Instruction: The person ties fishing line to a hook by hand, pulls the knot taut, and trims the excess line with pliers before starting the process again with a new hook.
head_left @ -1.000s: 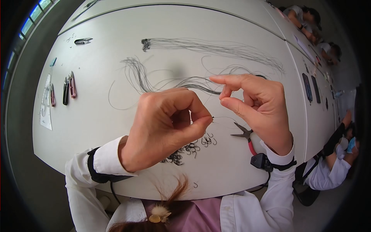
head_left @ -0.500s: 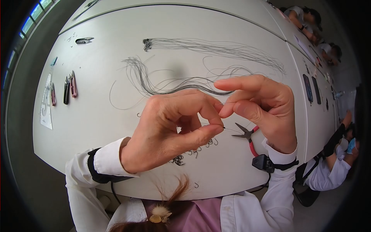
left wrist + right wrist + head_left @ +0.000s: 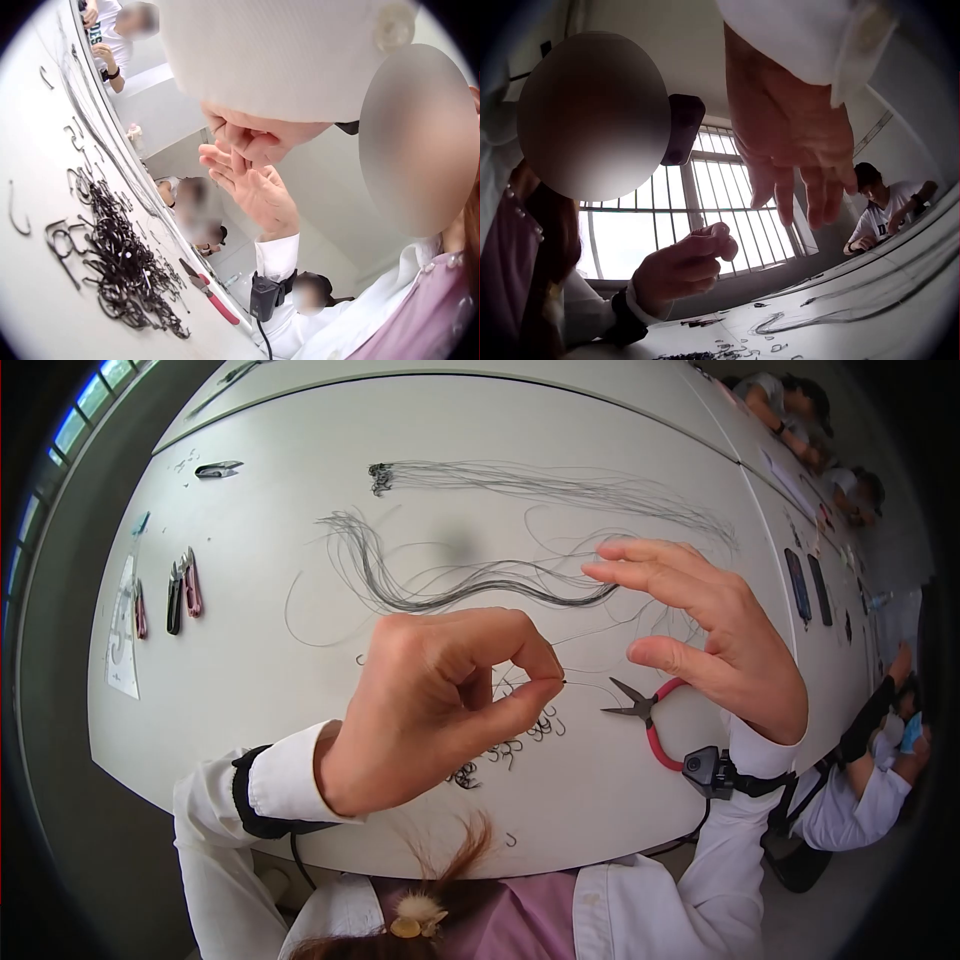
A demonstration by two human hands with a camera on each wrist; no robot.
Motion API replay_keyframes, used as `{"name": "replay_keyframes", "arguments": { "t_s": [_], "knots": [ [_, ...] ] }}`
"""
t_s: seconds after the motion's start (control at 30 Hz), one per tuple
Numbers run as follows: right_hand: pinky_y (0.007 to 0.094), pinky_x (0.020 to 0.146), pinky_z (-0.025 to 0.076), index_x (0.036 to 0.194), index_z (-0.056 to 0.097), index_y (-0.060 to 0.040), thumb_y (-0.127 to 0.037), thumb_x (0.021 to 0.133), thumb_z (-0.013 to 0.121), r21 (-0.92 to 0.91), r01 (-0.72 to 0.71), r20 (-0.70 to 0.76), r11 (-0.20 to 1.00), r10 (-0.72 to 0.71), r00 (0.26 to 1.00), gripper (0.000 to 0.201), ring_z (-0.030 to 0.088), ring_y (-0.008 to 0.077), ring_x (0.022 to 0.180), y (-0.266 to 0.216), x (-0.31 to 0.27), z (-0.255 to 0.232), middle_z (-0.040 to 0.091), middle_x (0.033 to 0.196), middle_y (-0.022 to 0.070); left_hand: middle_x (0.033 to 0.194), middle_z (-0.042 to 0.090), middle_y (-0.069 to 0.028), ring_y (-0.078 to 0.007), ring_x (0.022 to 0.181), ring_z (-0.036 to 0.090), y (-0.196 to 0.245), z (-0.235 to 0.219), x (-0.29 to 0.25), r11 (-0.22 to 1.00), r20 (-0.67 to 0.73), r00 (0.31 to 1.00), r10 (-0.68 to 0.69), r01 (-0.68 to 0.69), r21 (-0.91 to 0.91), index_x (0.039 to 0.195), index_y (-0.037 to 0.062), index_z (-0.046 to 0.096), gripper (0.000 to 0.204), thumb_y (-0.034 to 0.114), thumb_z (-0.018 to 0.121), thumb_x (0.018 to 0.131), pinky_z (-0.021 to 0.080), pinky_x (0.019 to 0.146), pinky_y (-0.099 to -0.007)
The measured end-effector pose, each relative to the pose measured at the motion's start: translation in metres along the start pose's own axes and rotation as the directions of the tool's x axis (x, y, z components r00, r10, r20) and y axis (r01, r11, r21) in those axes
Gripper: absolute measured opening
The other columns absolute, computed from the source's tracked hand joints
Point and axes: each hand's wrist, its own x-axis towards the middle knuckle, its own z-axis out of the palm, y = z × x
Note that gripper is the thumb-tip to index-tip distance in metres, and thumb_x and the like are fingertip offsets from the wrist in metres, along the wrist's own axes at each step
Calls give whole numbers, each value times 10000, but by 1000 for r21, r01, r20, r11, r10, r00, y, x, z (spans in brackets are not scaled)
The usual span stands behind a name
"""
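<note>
My left hand (image 3: 425, 710) pinches a fish hook between thumb and forefinger; only its small dark end (image 3: 563, 681) shows past the fingertips, the rest being hidden. Thin fishing line trails from there to the right. Above and beside the red-handled pliers (image 3: 655, 745), my right hand (image 3: 735, 645) is raised with fingers extended and thumb apart, holding nothing. Black fish hooks (image 3: 127, 259) lie in a tangled heap on the table below the left hand, with a few loose ones around it. A bundle of dark line (image 3: 470, 595) curves across the table beyond both hands.
Farther back lies a straighter bundle of lines with hooks (image 3: 380, 478) at its left end. Thread snips (image 3: 218, 469), black-handled cutters (image 3: 174, 605) and a clear ruler (image 3: 122, 635) lie at the left. Two phones (image 3: 796, 588) are at the right, where other people sit.
My right hand came to the left fingertips with a strand of line, then let go and drew back to the right, its fingers opening. The left hand keeps its pinch.
</note>
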Motion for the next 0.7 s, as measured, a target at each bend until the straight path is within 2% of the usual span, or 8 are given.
{"name": "replay_keyframes", "arguments": {
  "t_s": [0.07, 0.13, 0.2, 0.23, 0.37, 0.47, 0.63, 0.7],
  "knots": [
    [367, 961, 356, 1202, 530, 23, -169, 869, 541, 467, 62, -126, 882, -2, 992, 385, 502, 244, 1135, -5, 8, 10, 541, 1221, 137, 815, 676, -55, 11, 423, 397, -1, 0, -1, 998, 16, 999, 44, -45, 47, 723, 20, 595, 63, -10, 647, 745, 274, 383, -161],
    [332, 902, 391, 1264, 466, 26, -175, 911, 491, 524, 94, -85, 847, -57, 995, 407, 539, 199, 1013, -10, 14, 20, 501, 1237, 109, 815, 677, -47, 7, 422, 405, -2, 1, -1, 992, 39, 995, 87, -90, 93, 733, 24, 603, 58, -10, 650, 736, 277, 381, -164],
    [253, 782, 420, 1246, 486, 23, -134, 924, 470, 762, -161, 99, 627, 133, 986, 358, 523, 102, 840, -21, 15, 33, 562, 1038, 59, 800, 675, -37, -2, 424, 421, -3, 2, -1, 983, -8, 992, 124, -121, 139, 751, 31, 618, 63, -15, 654, 728, 286, 383, -164],
    [172, 635, 388, 1178, 539, 26, -61, 906, 497, 699, -211, 124, 683, 175, 977, 288, 453, 30, 692, -26, 15, 32, 551, 825, 7, 800, 675, -37, -2, 424, 421, -3, 2, -1, 983, -6, 992, 123, -121, 139, 751, 31, 618, 63, -15, 654, 728, 286, 383, -164],
    [183, 475, 341, 906, 653, 18, 14, 814, 613, 709, -198, -52, 677, 331, 942, 100, 438, 20, 531, -28, 16, 42, 550, 622, -12, 775, 676, -33, 5, 433, 429, -1, 2, -2, 989, -34, 996, 88, -83, 121, 752, 19, 622, 65, -28, 655, 722, 297, 388, -157],
    [189, 456, 307, 824, 670, 13, 25, 790, 637, 562, -58, -270, 825, 249, 930, 49, 399, 10, 514, -22, 14, 43, 547, 611, -18, 775, 681, -40, 16, 442, 433, 0, 2, -2, 992, -74, 996, 58, -50, 115, 746, 3, 618, 56, -34, 654, 725, 298, 390, -151],
    [179, 444, 273, 797, 690, -7, 65, 726, 666, 594, 37, -394, 804, 250, 885, 104, 382, 4, 499, -28, 9, 35, 555, 613, -14, 781, 689, -55, 26, 453, 443, -2, 3, -3, 996, -134, 990, 42, -30, 89, 742, -9, 615, 47, -41, 649, 732, 295, 389, -144],
    [173, 465, 275, 792, 700, 5, 90, 683, 652, 666, -81, -324, 742, 385, 865, 146, 426, 15, 536, -39, 7, 27, 554, 626, -4, 773, 688, -55, 25, 452, 451, -2, 2, -3, 989, -157, 985, 76, -55, 134, 739, -10, 615, 48, -39, 652, 733, 295, 389, -144]
  ]
}}
